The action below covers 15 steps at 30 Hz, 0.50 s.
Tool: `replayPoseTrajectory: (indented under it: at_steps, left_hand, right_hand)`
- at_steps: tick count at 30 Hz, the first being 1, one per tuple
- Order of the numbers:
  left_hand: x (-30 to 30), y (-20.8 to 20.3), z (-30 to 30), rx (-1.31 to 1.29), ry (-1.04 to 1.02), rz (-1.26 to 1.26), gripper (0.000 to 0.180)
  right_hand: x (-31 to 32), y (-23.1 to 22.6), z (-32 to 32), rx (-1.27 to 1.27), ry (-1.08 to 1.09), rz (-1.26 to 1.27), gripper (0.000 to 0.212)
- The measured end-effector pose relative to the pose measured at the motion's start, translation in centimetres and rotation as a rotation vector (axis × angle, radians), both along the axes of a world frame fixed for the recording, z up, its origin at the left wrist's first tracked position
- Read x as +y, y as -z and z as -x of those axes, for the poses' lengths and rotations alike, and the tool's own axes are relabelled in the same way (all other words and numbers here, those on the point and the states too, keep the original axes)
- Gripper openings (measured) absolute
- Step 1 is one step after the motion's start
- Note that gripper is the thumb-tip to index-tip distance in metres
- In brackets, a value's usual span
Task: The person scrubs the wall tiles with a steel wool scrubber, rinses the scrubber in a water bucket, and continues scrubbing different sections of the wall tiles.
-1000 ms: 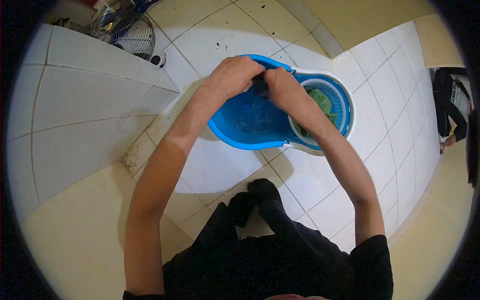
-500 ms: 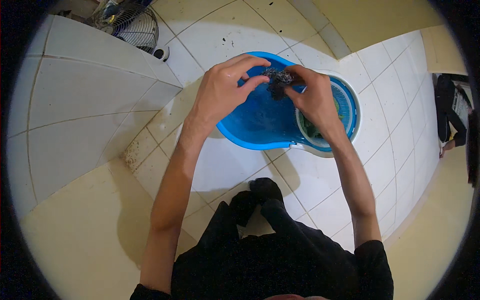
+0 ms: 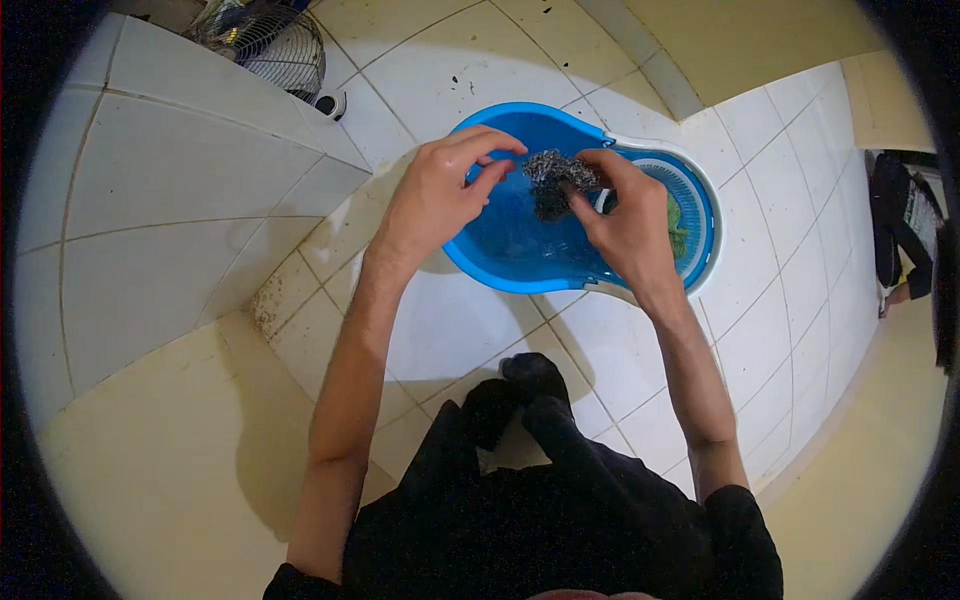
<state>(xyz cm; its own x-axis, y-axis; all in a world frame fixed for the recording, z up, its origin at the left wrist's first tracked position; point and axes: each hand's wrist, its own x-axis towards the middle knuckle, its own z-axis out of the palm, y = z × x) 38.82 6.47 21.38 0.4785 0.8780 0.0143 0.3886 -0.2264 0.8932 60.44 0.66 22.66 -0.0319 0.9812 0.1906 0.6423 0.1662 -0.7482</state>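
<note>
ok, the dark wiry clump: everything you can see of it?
The dark wiry clump looks like metal scouring wool: tangled, irregular, greyer on its far side, blacker on the near. The right hand pinches its right side between thumb and fingers, over the blue bucket. The left hand appears just clear of it.

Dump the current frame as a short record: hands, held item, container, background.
left_hand: left hand, fingers and thumb apart, nothing between them
right_hand: right hand, pinching the clump
held_item: grey-black wiry clump, above the bucket
container: blue bucket, white rim around its right end
insert: white slotted basket in the bucket's right end
basket_content: green item, partly hidden
floor: pale tiles
background: wire-caged fan, upper left
</note>
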Motion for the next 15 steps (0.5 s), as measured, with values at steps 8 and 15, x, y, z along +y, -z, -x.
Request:
replayPoseTrajectory:
  at_steps: [8, 15]
  left_hand:
    - [-0.7, 1.6, -0.6, 0.029, 0.143, -0.015, 0.044]
    - [0.3, 0.8, -0.8, -0.163, 0.031, 0.101, 0.045]
  right_hand:
    - [0.3, -0.4, -0.1, 0.168, 0.019, 0.172, 0.029]
    - [1.2, -1.7, -0.4, 0.233, -0.049, 0.043, 0.029]
